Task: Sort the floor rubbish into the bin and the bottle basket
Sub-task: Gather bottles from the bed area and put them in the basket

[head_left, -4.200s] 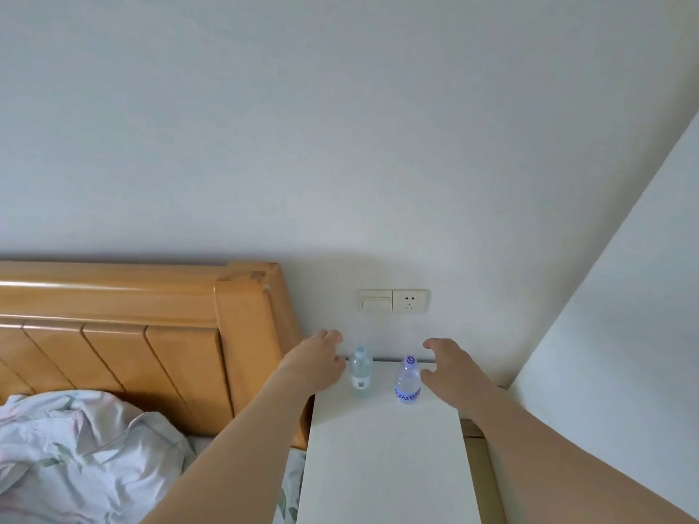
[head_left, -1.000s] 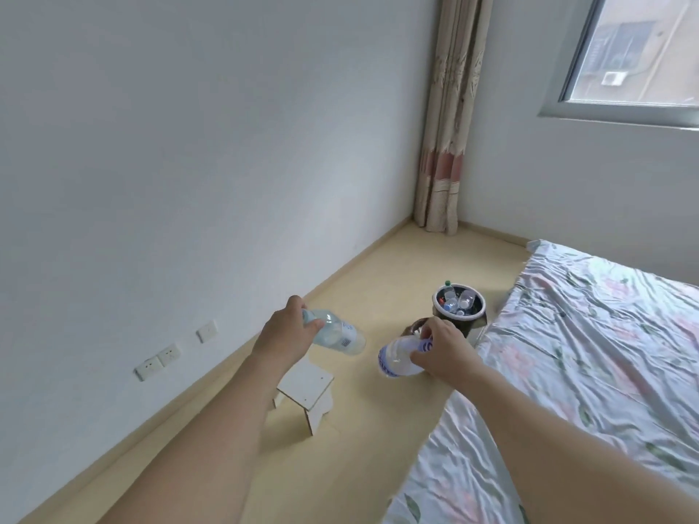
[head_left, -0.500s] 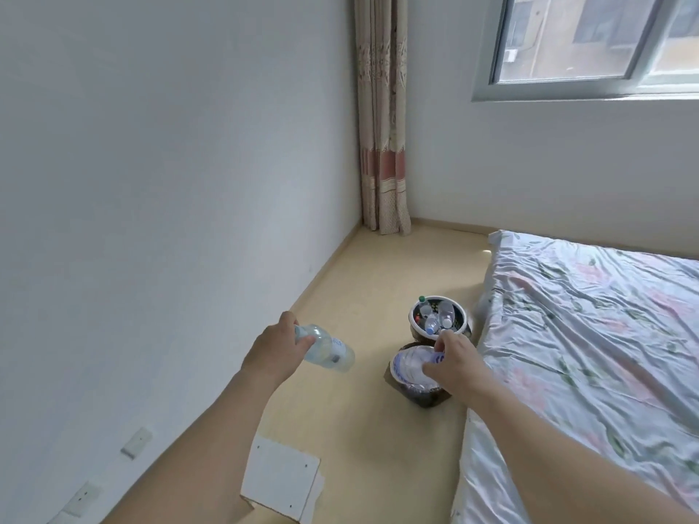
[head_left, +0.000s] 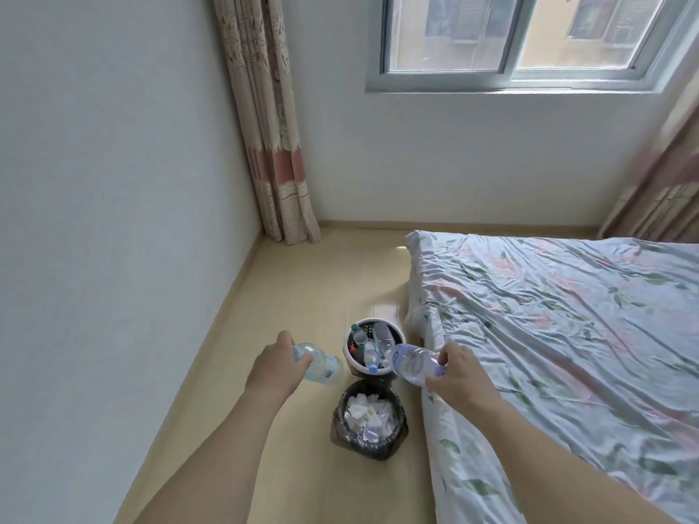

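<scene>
While both arms are reaching out over the pale wooden floor (head_left: 287, 296), I am looking down through the head view, the only one I have. I am seeing my left hand (head_left: 274, 366) curling its fingers round the neck end of a clear plastic water bottle with a pale label (head_left: 321, 366); its long axis is lying close to level, with the base pointing right toward the white-rimmed round bottle basket (head_left: 397, 334). The cap end is hiding inside the fist.

My right hand (head_left: 459, 374) is pinching the neck of a second clear ribbed plastic bottle with a blue label and blue cap (head_left: 410, 363). This one is also lying near level, slightly tilted, its base pointing left and reaching over the near right rim of the basket, its cap end pointing back into my fingers.

Several clear bottles are already lying jumbled in the basket, one with a green cap, one with a blue cap.

Just nearer to me, a round bin lined with a black plastic bag (head_left: 340, 421) is standing on the floor, holding crumpled white paper. Both containers are sitting just beside the bed with the floral pale-blue sheet (head_left: 567, 334). A patterned beige and pink curtain (head_left: 272, 145) is hanging in the corner beside the window (head_left: 510, 43).
</scene>
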Tool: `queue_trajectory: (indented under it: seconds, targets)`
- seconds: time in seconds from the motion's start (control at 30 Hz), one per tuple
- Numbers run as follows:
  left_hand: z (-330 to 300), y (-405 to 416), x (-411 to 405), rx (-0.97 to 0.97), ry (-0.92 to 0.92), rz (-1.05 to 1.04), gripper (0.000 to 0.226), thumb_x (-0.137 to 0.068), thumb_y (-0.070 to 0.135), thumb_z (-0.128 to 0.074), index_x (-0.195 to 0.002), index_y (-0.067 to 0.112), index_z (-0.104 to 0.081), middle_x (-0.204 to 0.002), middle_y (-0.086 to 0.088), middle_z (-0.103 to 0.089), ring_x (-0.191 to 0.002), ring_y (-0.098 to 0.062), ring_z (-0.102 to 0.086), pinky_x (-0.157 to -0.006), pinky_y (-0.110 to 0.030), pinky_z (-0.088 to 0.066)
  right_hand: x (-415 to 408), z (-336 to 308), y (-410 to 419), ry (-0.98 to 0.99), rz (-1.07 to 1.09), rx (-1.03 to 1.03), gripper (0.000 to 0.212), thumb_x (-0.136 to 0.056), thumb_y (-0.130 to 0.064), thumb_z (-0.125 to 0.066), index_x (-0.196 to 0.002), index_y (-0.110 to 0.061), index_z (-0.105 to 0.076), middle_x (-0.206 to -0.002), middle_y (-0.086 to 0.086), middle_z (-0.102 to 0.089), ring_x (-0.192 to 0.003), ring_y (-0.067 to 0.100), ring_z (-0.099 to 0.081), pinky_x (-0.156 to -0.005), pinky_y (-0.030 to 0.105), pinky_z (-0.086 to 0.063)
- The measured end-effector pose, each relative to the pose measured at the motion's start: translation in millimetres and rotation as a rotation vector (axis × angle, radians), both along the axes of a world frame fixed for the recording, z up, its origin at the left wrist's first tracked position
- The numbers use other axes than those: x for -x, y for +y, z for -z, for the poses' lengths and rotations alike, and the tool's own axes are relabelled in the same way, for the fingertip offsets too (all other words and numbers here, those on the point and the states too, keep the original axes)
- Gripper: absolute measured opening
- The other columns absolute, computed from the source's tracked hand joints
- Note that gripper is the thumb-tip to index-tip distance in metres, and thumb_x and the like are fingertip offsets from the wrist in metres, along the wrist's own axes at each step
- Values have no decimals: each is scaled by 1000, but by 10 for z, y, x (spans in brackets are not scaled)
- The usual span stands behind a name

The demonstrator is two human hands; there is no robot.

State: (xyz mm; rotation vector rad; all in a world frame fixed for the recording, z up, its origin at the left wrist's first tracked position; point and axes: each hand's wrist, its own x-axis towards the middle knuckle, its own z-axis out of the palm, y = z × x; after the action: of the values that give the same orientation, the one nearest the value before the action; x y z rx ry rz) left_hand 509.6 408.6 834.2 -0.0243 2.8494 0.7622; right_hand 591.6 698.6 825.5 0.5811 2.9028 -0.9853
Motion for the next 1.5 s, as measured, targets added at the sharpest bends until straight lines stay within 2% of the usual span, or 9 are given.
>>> queue_trajectory:
  seconds: [0.2, 0.4, 0.57, 0.67, 0.83, 0.97, 1.13, 1.23, 1.5]
  targets:
    - [345, 632, 1066, 30, -58, 59, 22, -91, 34, -53, -96, 15, -43, -81, -3, -58, -70, -23, -57, -51, -30, -37, 827, 370, 482, -90, 121, 34, 18, -78, -18, -58, -78, -18, -40, -90, 3, -44, -68, 14, -41, -57, 24, -31]
    - [1102, 1107, 2040, 22, -163, -48, 24, -87, 35, -55, -85, 17, -40, -76, -1, -57, -59, -18, -51, -47, -28, -34, 2044, 1115, 987, -177, 143, 76, 20, -79, -19, -58, -79, -17, -38, -92, 3, -41, -74, 18, -39, -64, 27, -32]
    - [2265, 1631, 2997, 35, -234, -59, 24, -85, 35, -57, -86, 18, -40, -78, -2, -58, -63, -21, -55, -48, -29, -36, 2997, 2345, 1429, -309, 206, 80, 15, -82, -20, -55, -90, -16, -42, -100, 3, -42, -86, 22, -47, -75, 33, -41]
    - [3048, 1929, 3405, 47, -256, -56, 22, -88, 31, -56, -91, 15, -41, -82, -5, -59, -69, -25, -58, -51, -31, -38, 3419, 3130, 1609, -380, 198, 79, 27, -84, -23, -56, -109, -17, -48, -109, 3, -43, -96, 22, -50, -83, 34, -45]
    - [4457, 2233, 3834, 96, -311, -72, 20, -91, 27, -54, -95, 13, -40, -92, -8, -61, -77, -32, -59, -59, -35, -45, 4063, 4405, 1719, -366, 171, 109, 32, -86, -30, -59, -117, -24, -55, -98, -4, -38, -79, 18, -56, -69, 27, -40]
    - [5150, 2262, 3864, 148, -393, -63, 26, -93, 26, -55, -106, 11, -39, -100, -12, -62, -78, -31, -58, -61, -34, -44, 4333, 5014, 1620, -349, 162, 153, 44, -84, -20, -56, -126, -32, -49, -99, -3, -39, -77, 19, -58, -76, 32, -48]
    - [5481, 2334, 3897, 149, -497, -9, 39, -92, 25, -54, -126, 12, -39, -104, -10, -62, -87, -29, -61, -65, -32, -46, 4511, 5322, 1470, -392, 105, 83, 42, -87, -19, -55, -126, -23, -41, -103, 0, -36, -78, 33, -57, -69, 36, -44]
    - [5511, 2420, 3897, 138, -592, -13, 45, -90, 24, -55, -129, 11, -39, -110, -10, -60, -94, -29, -61, -70, -31, -48, 4533, 5351, 1388, -414, 73, 39, 35, -86, -19, -55, -118, -17, -41, -106, 6, -39, -78, 36, -58, -66, 39, -46]
    - [5451, 2394, 3958, 86, -654, -55, 53, -87, 25, -57, -135, 14, -37, -115, -9, -57, -96, -27, -60, -76, -33, -51, 4432, 5268, 1440, -490, 111, 62, 34, -85, -20, -56, -116, -17, -43, -108, 3, -43, -89, 30, -57, -77, 39, -48]
